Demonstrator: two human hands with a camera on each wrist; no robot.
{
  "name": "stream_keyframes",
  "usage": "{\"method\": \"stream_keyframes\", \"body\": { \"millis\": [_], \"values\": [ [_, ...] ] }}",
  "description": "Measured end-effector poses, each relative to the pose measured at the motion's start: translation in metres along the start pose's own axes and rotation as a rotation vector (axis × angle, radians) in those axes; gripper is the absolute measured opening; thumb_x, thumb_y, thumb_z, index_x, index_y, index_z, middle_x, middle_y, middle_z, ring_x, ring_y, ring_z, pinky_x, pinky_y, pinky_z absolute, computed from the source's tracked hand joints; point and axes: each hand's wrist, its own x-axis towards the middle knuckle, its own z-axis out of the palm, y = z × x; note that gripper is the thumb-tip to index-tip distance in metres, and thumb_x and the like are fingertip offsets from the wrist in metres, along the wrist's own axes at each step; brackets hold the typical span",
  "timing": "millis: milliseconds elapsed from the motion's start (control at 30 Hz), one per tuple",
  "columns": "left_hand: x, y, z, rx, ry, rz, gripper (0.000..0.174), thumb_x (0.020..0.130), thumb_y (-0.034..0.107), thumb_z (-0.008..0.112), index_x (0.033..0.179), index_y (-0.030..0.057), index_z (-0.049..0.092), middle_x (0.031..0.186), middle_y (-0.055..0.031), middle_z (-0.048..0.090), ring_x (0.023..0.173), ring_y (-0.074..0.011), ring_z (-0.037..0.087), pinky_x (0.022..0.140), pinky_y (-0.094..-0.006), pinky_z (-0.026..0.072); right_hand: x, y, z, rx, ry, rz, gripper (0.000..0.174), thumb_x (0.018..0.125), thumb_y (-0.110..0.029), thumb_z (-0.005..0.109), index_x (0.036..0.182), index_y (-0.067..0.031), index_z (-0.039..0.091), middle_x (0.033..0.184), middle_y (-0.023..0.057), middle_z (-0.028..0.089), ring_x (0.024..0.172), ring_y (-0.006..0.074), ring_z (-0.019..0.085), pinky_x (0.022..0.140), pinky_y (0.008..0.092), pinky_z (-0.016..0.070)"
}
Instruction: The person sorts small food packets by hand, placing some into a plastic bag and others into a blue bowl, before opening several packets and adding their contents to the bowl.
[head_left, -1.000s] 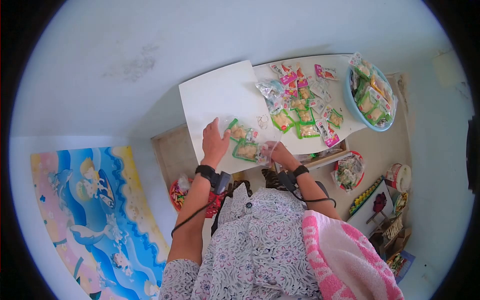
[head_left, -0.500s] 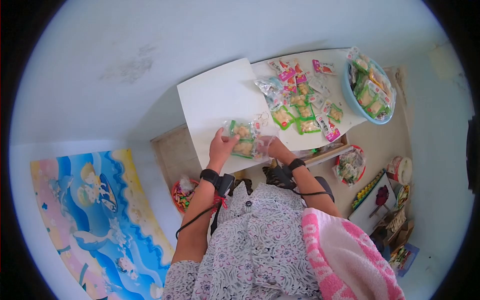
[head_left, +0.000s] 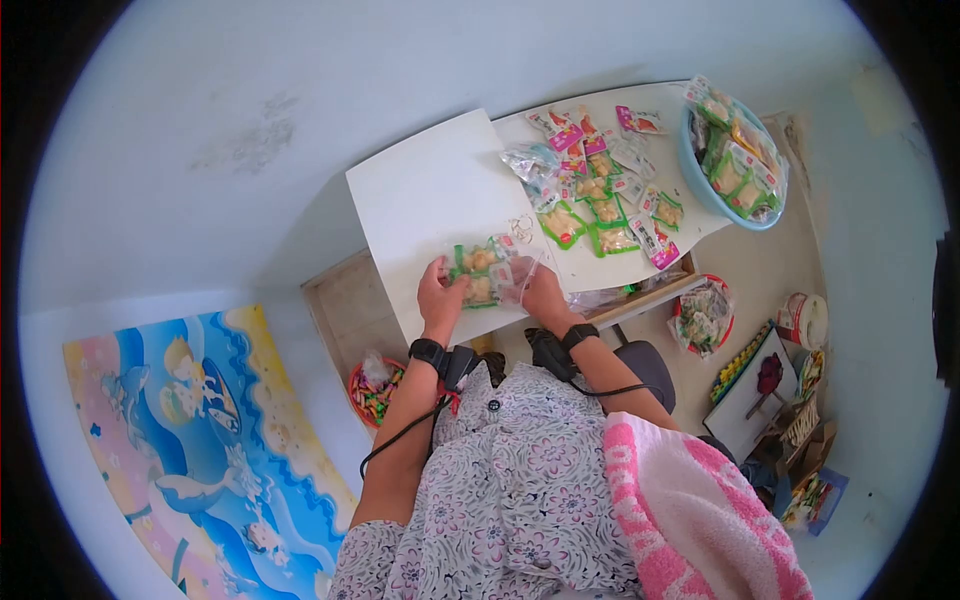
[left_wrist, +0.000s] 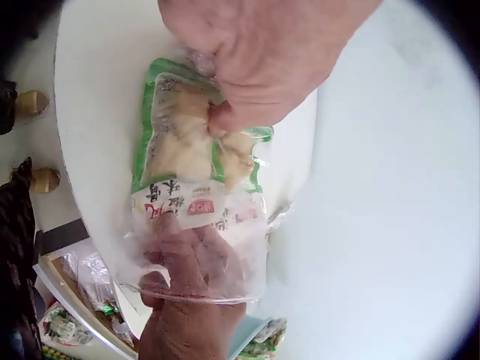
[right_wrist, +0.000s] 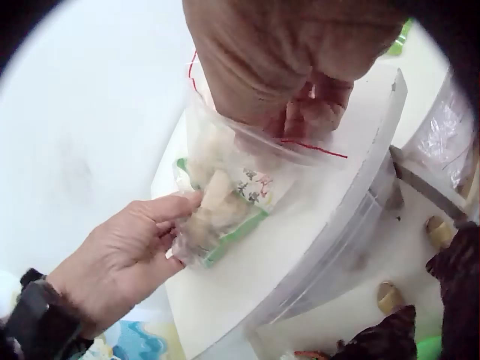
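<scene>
White desk (head_left: 410,200) spans the middle, with a blue basin (head_left: 703,185) of packets at its far right corner. Above the desk's near edge, a clear bag (left_wrist: 253,277) holds green-edged food packets (left_wrist: 180,142). The left hand (head_left: 440,302), thumb on top, pinches the bag's closed end. The right hand (head_left: 543,298) reaches its fingers into the open mouth; whether they grip a packet, I cannot tell.

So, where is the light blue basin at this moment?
In the head view, the light blue basin is at the right end of the white table, just right of the loose packets.
</scene>
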Motion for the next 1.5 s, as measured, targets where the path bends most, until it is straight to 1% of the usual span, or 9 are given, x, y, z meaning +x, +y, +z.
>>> {"method": "stream_keyframes", "body": {
  "millis": [33, 333, 433, 533, 633, 800, 933, 1200, 1500],
  "values": [
    [0.000, -0.004, 0.002, 0.004, 0.024, 0.029, 0.062, 0.074, 0.026, 0.080, 0.127, 0.0039, 0.059, 0.097, -0.0125, 0.067, 0.087, -0.0259, 0.063, 0.079, -0.0376, 0.0515, -0.003, -0.005, -0.004, -0.072, 0.068, -0.024, 0.032, 0.078, -0.014, 0.074, 0.105, -0.0009, 0.062, 0.086, 0.0151, 0.068, 0.078, 0.0303, 0.066, 0.071, 0.0410, 0.0529],
    [0.004, 0.008, -0.006, 0.132, -0.027, 0.053, 0.066, 0.073, 0.029, 0.081, 0.130, 0.0041, 0.057, 0.097, -0.0108, 0.064, 0.096, -0.0266, 0.058, 0.084, -0.0398, 0.0482, -0.001, -0.005, -0.015, -0.318, 0.027, 0.153, 0.019, 0.077, -0.018, 0.067, 0.090, -0.0047, 0.065, 0.091, 0.0186, 0.068, 0.087, 0.0391, 0.066, 0.076, 0.0456, 0.0528],
    [0.005, 0.010, -0.008, 0.188, -0.039, 0.088, 0.068, 0.075, 0.031, 0.081, 0.132, 0.0025, 0.056, 0.100, -0.0118, 0.064, 0.096, -0.0259, 0.059, 0.086, -0.0381, 0.0482, 0.000, 0.010, -0.013, -0.334, 0.040, -0.002, 0.014, 0.081, -0.013, 0.066, 0.090, -0.0020, 0.063, 0.077, 0.0165, 0.066, 0.070, 0.0335, 0.066, 0.066, 0.0419, 0.0537],
    [0.008, 0.002, -0.006, 0.060, -0.078, 0.059, 0.071, 0.076, 0.033, 0.081, 0.134, -0.0002, 0.054, 0.105, -0.0131, 0.065, 0.096, -0.0243, 0.061, 0.089, -0.0350, 0.0484, -0.008, 0.019, -0.037, 0.350, -0.265, 0.091, 0.013, 0.089, -0.014, 0.067, 0.090, -0.0014, 0.064, 0.074, 0.0087, 0.066, 0.066, 0.0175, 0.065, 0.060, 0.0320, 0.0528],
    [0.011, -0.014, -0.008, -0.211, -0.111, -0.020, 0.072, 0.086, 0.033, 0.076, 0.141, -0.0040, 0.046, 0.115, -0.0126, 0.065, 0.100, -0.0194, 0.062, 0.092, -0.0318, 0.0475, -0.022, 0.012, -0.068, 0.524, -0.206, 0.131, 0.013, 0.091, -0.014, 0.067, 0.089, -0.0014, 0.064, 0.071, 0.0030, 0.063, 0.063, 0.0096, 0.060, 0.056, 0.0263, 0.0507],
    [0.001, -0.005, -0.020, -0.513, -0.034, -0.180, 0.067, 0.095, 0.028, 0.065, 0.146, -0.0046, 0.037, 0.120, -0.0113, 0.063, 0.110, -0.0157, 0.058, 0.095, -0.0312, 0.0458, -0.025, 0.061, -0.104, 0.543, 0.130, 0.280, 0.015, 0.093, -0.015, 0.066, 0.091, 0.0000, 0.065, 0.073, 0.0052, 0.065, 0.062, 0.0107, 0.062, 0.055, 0.0257, 0.0512],
    [-0.006, -0.001, -0.019, -0.531, 0.071, -0.259, 0.064, 0.096, 0.027, 0.064, 0.146, -0.0033, 0.038, 0.121, -0.0103, 0.064, 0.113, -0.0155, 0.058, 0.096, -0.0299, 0.0446, -0.010, 0.103, -0.133, 0.509, 0.283, 0.337, 0.017, 0.093, -0.014, 0.064, 0.096, 0.0024, 0.064, 0.077, 0.0064, 0.068, 0.063, 0.0099, 0.062, 0.055, 0.0253, 0.0501],
    [-0.016, -0.001, -0.012, -0.563, 0.218, -0.286, 0.059, 0.095, 0.022, 0.064, 0.144, -0.0025, 0.042, 0.108, -0.0038, 0.066, 0.101, -0.0125, 0.059, 0.087, -0.0247, 0.0451, 0.072, 0.120, -0.171, 0.287, 0.442, 0.264, 0.019, 0.086, -0.014, 0.068, 0.094, 0.0025, 0.064, 0.078, 0.0099, 0.068, 0.069, 0.0191, 0.068, 0.064, 0.0326, 0.0541],
    [-0.048, -0.014, -0.017, -0.552, 0.422, -0.385, 0.057, 0.096, 0.030, 0.062, 0.142, -0.0015, 0.046, 0.127, -0.0070, 0.059, 0.109, -0.0133, 0.055, 0.089, -0.0305, 0.0459, 0.146, 0.159, -0.157, 0.054, 0.481, 0.288, 0.038, 0.081, -0.021, 0.079, 0.104, 0.0048, 0.062, 0.082, 0.0110, 0.068, 0.065, 0.0172, 0.067, 0.056, 0.0293, 0.0529]
  ]
}}
